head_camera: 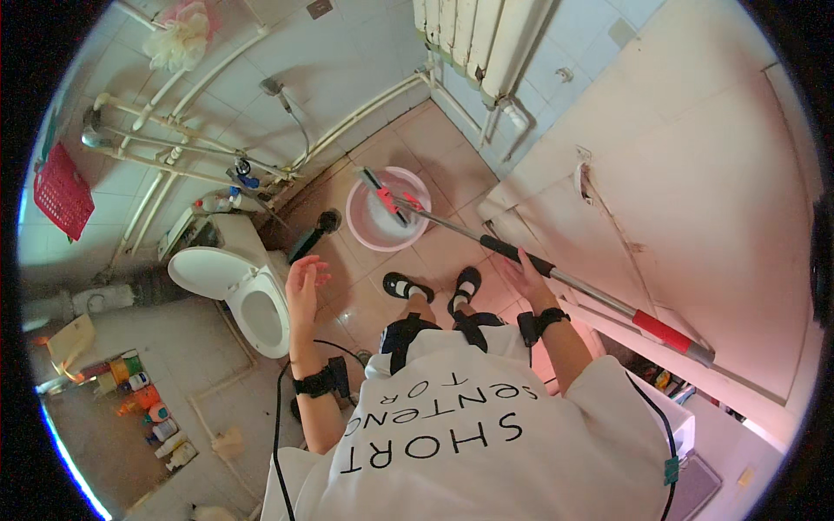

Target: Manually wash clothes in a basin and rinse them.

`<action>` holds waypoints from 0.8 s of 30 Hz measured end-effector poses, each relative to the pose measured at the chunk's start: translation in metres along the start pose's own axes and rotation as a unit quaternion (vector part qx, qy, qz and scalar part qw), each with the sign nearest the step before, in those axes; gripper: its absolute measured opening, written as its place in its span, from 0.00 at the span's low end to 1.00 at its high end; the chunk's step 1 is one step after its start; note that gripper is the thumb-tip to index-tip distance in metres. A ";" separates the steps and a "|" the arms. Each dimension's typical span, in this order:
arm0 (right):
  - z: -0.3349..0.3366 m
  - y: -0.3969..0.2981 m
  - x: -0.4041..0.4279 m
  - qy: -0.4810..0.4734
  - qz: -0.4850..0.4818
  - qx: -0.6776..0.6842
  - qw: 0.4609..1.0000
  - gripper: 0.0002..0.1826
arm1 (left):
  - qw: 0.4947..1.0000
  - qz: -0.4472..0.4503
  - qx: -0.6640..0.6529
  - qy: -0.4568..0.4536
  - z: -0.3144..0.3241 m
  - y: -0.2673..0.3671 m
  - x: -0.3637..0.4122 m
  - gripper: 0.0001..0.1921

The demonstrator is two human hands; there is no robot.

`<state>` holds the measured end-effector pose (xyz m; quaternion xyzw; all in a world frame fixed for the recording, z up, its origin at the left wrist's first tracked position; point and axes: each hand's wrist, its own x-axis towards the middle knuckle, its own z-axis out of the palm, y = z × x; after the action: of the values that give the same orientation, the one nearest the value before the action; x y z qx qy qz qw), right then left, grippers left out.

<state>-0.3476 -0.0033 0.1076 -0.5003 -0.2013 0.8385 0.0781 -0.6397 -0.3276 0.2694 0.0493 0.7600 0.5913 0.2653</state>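
A mop with a metal pole [589,290], black and red grips and a red-and-grey head leans across the rim of a pink plastic basin [355,221]. The basin stands on the floor with whitish, sudsy liquid inside. My right hand [524,277] is at the pole's black grip, fingers extended; whether it bears any of the mop's weight cannot be told. My left hand [306,273] hangs in the air left of the basin, fingers loosely bent and apart, holding nothing. Near it, a black brush-like tool [314,236] reaches towards a dark floor drain.
A white toilet [262,316] with its lid raised stands at the left. Pipes and a shower hose [303,133] run along the tiled wall. A radiator [482,45] hangs at the top, and a pale door-like panel [690,163] is at the right. Bottles [163,430] line a shelf.
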 end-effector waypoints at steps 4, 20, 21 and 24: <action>-0.029 -0.004 0.001 0.000 0.038 -0.067 0.997 0.31 | 1.000 0.007 0.007 -0.001 0.013 -0.003 -0.006 0.11; -0.068 0.024 -0.028 -0.024 -0.036 -0.050 0.998 0.23 | 0.996 0.033 0.026 -0.078 0.023 0.010 0.030 0.11; -0.073 0.029 -0.033 0.021 -0.042 -0.030 0.998 0.22 | 0.994 0.028 0.043 -0.094 0.024 0.011 0.038 0.11; -0.088 0.035 -0.055 0.100 -0.038 -0.011 0.994 0.19 | 0.991 0.058 0.026 -0.121 0.031 0.008 0.058 0.10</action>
<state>-0.2421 -0.0309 0.1006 -0.5744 -0.2203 0.7785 0.1244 -0.6769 -0.2756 0.2515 0.1710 0.7336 0.5750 0.3192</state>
